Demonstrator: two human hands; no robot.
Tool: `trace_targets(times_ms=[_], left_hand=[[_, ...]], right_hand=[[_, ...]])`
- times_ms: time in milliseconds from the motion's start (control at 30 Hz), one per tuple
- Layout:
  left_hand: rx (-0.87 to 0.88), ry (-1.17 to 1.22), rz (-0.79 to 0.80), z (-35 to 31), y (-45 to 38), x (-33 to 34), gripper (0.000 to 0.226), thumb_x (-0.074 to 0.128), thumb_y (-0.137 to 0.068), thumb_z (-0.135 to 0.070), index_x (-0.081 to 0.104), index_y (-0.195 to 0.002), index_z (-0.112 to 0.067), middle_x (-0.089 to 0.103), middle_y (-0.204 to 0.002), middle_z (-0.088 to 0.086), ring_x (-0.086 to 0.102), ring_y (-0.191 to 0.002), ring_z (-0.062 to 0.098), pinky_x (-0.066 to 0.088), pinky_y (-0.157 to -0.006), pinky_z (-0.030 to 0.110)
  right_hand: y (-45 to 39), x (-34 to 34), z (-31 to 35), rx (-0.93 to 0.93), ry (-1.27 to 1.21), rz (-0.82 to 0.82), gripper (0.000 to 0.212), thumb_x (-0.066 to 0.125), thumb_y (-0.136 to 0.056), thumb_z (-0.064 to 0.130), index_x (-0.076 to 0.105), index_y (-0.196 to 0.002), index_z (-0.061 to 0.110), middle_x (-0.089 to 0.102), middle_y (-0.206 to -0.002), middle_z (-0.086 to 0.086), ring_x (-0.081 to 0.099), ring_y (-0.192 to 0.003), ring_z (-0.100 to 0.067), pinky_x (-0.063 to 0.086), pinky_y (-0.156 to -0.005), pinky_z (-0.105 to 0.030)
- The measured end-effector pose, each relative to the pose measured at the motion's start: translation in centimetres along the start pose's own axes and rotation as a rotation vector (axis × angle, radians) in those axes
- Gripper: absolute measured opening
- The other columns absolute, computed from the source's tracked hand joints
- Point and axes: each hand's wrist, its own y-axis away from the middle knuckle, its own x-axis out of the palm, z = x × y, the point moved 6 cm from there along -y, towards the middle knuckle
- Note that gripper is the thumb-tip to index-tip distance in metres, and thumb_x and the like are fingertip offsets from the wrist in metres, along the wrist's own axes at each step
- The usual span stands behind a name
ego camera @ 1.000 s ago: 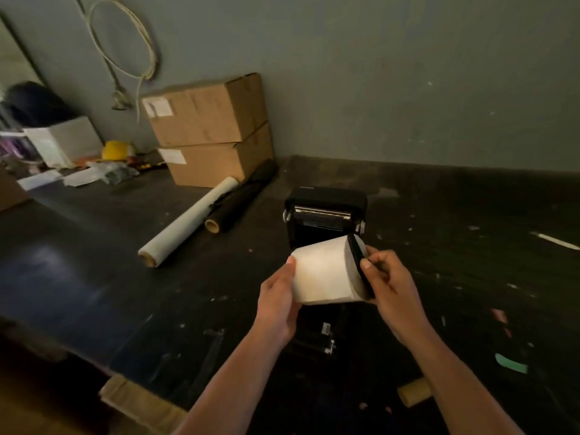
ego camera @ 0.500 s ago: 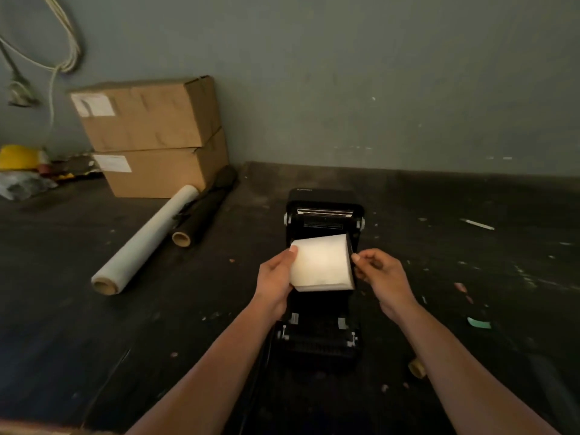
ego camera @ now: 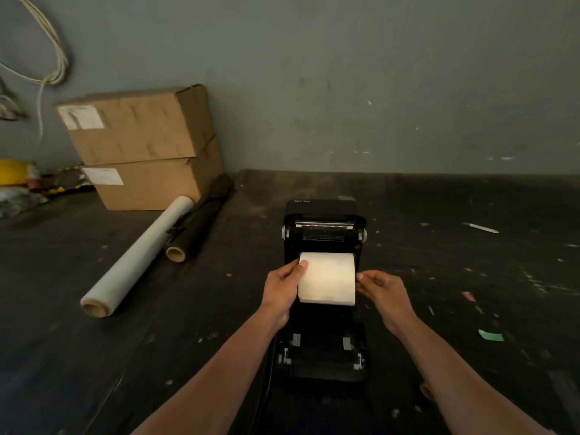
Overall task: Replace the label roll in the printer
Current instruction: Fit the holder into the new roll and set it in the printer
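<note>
Sitting in the open bay of the black printer (ego camera: 324, 233), the white label roll (ego camera: 327, 277) lies on its side just below the printer's raised lid. The left hand (ego camera: 282, 288) grips the roll's left end, thumb curled over its top, while the right hand (ego camera: 384, 290) pinches at the roll's right end with bent fingers. Left of the printer lie a clear film roll (ego camera: 138, 262) and a black roll (ego camera: 201, 221), with two stacked cardboard boxes (ego camera: 144, 146) behind them.

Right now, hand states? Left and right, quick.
Left hand: grips the left end of the label roll.
Right hand: fingertips pinch at the roll's right end.
</note>
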Motion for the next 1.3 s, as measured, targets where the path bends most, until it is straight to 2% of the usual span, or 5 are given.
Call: trace_targets(times_ms=[200, 367, 667, 867, 1300], left_hand=[[0.042, -0.14, -0.033, 0.3, -1.2, 0.0, 0.036, 0.057, -0.096, -0.027, 0.06, -0.13, -0.014, 0.067, -0.095, -0.013, 0.063, -0.088, 0.001, 0.049, -0.07, 0.015], [0.009, -0.241, -0.068, 1.9, -2.2, -0.8, 0.041, 0.057, -0.095, -0.037, 0.058, -0.133, -0.022, 0.067, -0.109, -0.009, 0.062, -0.1, 0.006, 0.048, -0.087, 0.024], [0.021, -0.345, -0.135, 4.6, -2.0, -1.0, 0.045, 0.049, -0.098, -0.039, 0.05, -0.14, -0.023, 0.058, -0.11, -0.014, 0.053, -0.088, -0.006, 0.038, -0.069, 0.009], [0.037, -0.399, -0.152, 5.5, -1.8, -0.4, 0.049, 0.048, -0.097, -0.044, 0.045, -0.143, -0.026, 0.046, -0.147, -0.003, 0.043, -0.134, 0.016, 0.037, -0.112, 0.038], [0.126, -0.581, -0.198, 6.6, -0.3, -0.1, 0.045, 0.044, -0.099, -0.042, 0.048, -0.14, -0.025, 0.052, -0.143, 0.002, 0.046, -0.134, 0.017, 0.032, -0.114, 0.049]], right_hand=[[-1.8, 0.3, -2.0, 0.042, -0.021, -0.025, 0.015, 0.055, -0.092, 0.003, 0.068, -0.1, -0.001, 0.071, -0.095, -0.012, 0.067, -0.084, -0.016, 0.053, -0.078, -0.025], [-2.6, 0.7, -3.4, 0.071, 0.014, -0.014, 0.016, 0.057, -0.092, 0.003, 0.07, -0.1, 0.002, 0.072, -0.097, -0.012, 0.068, -0.092, -0.02, 0.053, -0.089, -0.035], [-2.9, 0.6, -4.8, 0.057, 0.186, -0.047, 0.014, 0.06, -0.091, 0.011, 0.072, -0.098, 0.016, 0.073, -0.093, 0.0, 0.069, -0.09, -0.015, 0.053, -0.091, -0.04], [-2.3, 0.5, -4.7, 0.0, 0.425, -0.12, 0.018, 0.057, -0.093, 0.01, 0.069, -0.105, 0.015, 0.069, -0.095, 0.002, 0.062, -0.084, -0.006, 0.049, -0.082, -0.027], [-1.4, 1.4, -3.4, -0.126, 0.689, -0.117, 0.022, 0.057, -0.091, 0.003, 0.066, -0.111, 0.007, 0.07, -0.101, -0.008, 0.057, -0.08, -0.007, 0.042, -0.068, -0.013]])
